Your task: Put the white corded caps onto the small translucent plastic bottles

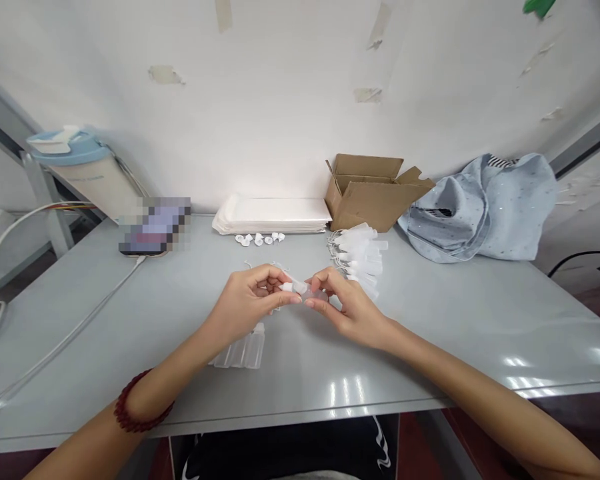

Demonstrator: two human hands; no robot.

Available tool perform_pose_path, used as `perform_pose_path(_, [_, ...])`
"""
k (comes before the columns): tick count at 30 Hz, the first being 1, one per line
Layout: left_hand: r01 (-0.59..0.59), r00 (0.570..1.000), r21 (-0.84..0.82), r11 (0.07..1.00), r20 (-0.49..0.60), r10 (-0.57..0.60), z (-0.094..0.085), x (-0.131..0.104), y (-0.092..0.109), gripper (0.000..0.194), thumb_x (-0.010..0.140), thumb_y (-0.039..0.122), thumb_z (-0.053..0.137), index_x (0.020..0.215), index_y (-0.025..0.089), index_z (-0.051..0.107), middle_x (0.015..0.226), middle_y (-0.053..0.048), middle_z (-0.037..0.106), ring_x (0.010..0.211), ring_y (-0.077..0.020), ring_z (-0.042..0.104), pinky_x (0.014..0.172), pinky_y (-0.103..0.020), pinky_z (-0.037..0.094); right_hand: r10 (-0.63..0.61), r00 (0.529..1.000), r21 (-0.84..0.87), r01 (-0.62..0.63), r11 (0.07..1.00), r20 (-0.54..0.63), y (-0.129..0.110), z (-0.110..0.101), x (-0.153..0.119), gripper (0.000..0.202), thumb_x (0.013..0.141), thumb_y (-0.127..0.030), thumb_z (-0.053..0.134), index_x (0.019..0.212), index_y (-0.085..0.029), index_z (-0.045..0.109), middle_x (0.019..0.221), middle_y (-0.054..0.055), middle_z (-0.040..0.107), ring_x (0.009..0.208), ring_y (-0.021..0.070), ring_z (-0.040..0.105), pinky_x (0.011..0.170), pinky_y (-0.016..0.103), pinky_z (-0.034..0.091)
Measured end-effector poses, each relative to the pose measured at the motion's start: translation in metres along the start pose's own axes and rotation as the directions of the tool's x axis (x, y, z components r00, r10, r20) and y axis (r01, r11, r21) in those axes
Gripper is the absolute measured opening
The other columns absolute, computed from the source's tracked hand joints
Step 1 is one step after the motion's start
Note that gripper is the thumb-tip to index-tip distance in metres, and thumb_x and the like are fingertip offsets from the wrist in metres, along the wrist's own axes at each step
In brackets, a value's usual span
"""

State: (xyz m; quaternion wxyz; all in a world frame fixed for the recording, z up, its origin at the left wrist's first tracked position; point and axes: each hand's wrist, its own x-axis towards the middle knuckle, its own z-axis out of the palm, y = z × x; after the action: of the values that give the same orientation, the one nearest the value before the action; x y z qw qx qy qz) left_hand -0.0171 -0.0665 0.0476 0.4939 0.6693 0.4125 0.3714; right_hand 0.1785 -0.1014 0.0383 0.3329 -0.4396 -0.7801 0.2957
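Note:
My left hand (253, 297) pinches a small white cap (287, 287) over the middle of the table. Beside it, nearly touching, my right hand (347, 303) grips a translucent plastic bottle (318, 294), its neck end toward the cap. Whether cap and bottle are joined is hard to tell. Below my left hand lie several clear open bottles (245, 350) in a row. Several white caps (259, 239) sit behind my hands. To the right is a pile of capped bottles (363, 253) with white strings. Some white strings lie partly hidden behind my left fingers.
Along the wall on the grey table (300, 387) are a stack of white envelopes (280, 212), an open cardboard box (375, 200) and light blue cloth (505, 207). At left stand a blue-lidded cup (90, 177) and a phone (155, 227) with its cable.

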Motion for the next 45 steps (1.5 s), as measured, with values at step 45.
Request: perform_pose_path(45, [-0.399,0.913,0.289,0.870,0.209,0.349,0.008,-0.011,-0.011,0.008,0.086,0.019,0.056,0.084,0.018,0.064,0.078,-0.001,0.068,0.068,-0.0119,0.059,0.064,-0.022,0.047,0.274,0.909,0.445,-0.396,0.803,0.314,-0.005,-0.007,0.004,0.018,0.095,-0.040,0.041,0.098,-0.024,0.033,0.065,-0.004,0.056,0.063,0.0116,0.046,0.055,0.022,0.031])
